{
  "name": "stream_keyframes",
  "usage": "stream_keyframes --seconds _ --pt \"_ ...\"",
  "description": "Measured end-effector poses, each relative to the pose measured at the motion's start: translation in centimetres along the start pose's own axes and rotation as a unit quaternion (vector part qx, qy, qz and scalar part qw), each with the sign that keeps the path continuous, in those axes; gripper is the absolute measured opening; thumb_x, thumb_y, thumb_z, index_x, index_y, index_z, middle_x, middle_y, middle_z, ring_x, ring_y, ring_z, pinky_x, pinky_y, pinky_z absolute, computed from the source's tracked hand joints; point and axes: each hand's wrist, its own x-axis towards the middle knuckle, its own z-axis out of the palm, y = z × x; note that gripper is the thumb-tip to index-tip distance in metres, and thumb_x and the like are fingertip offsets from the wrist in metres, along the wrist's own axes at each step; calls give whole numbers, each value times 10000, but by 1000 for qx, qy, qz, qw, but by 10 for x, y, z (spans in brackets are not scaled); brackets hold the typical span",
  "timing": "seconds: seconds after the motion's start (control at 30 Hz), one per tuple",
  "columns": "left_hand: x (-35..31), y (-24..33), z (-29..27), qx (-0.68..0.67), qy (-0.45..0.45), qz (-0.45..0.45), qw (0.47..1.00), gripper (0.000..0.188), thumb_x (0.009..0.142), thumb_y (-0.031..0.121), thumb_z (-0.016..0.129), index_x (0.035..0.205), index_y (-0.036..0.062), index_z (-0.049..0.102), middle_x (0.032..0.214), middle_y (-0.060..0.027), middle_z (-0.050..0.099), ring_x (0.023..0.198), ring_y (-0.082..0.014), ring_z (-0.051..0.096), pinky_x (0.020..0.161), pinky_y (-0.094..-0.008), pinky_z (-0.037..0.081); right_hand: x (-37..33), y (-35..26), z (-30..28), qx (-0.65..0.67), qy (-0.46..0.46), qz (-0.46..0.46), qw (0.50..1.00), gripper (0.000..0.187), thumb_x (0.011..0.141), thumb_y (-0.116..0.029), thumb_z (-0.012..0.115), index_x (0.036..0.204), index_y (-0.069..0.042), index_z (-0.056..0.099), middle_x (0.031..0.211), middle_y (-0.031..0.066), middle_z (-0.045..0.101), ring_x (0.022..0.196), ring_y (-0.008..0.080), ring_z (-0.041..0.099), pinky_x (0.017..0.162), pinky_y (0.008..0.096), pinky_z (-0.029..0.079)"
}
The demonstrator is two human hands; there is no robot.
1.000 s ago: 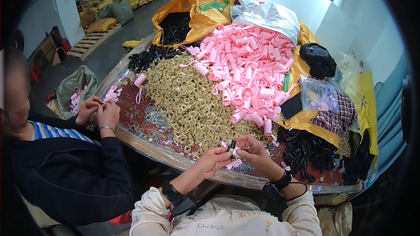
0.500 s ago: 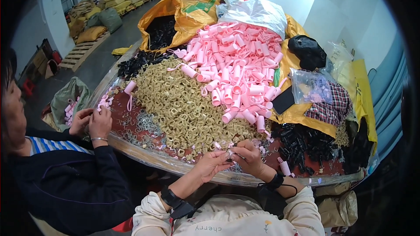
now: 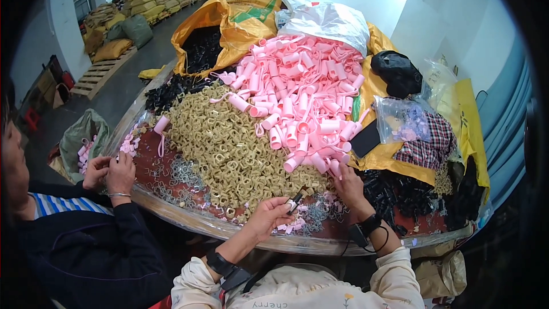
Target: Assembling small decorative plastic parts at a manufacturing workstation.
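My left hand (image 3: 269, 217) pinches a small black plastic piece (image 3: 295, 201) between thumb and fingers, above the near edge of the heap; a pale bit shows at the fingertips. My right hand (image 3: 347, 186) is at the near end of the pink pile (image 3: 309, 100), its fingers closed on a pink plastic tube (image 3: 335, 167), partly hidden by them. Olive-tan plastic rings (image 3: 229, 143) lie heaped left of my hands. Below and between the hands are wire metal hooks (image 3: 314, 217) and small pink pieces (image 3: 294, 227).
A co-worker's hands (image 3: 111, 174) work at the table's left side. Black plastic parts (image 3: 392, 194) lie to my right, near a dark phone-like slab (image 3: 366, 139) and a clear bag (image 3: 403, 120). Yellow sacks (image 3: 197, 28) stand behind. The table's wrapped edge (image 3: 274, 243) runs before me.
My hands have parted. The right hand has moved away to the pink tubes, while the left stays low with the black piece. The view has shifted slightly.
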Motion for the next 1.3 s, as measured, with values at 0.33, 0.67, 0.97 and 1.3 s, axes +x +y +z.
stream_keyframes --seconds 0.33,0.67,0.97,1.3 --pt "2 0 -2 12 -2 -6 1000 243 821 82 528 1044 -12 515 906 -103 606 740 -138 609 656 -229 521 -7 10 -43 526 60 18 848 289 788 -218 586 959 -9 481 795 62 523 677 130 512 611 264 429" --pt "-14 20 6 -12 -31 0 999 256 823 82 522 1057 -22 508 902 -116 605 735 -139 609 653 -221 520 -25 -34 -67 721 -130 -24 681 236 801 -176 580 943 -7 495 828 43 523 753 92 505 675 235 416" --pt "-20 29 3 -20 -57 -4 998 250 825 82 522 1061 -3 524 795 -55 592 583 -71 530 506 -164 433 -31 -83 -74 561 -251 -94 783 277 728 -75 630 968 -23 502 882 54 514 836 154 526 709 269 424" --pt "-26 25 13 172 -18 53 984 267 805 98 564 1053 2 546 751 -17 580 571 -48 494 504 -153 406 -32 -90 -66 345 -171 -313 868 480 616 -50 689 1063 -66 514 945 106 491 866 246 508 730 313 424"
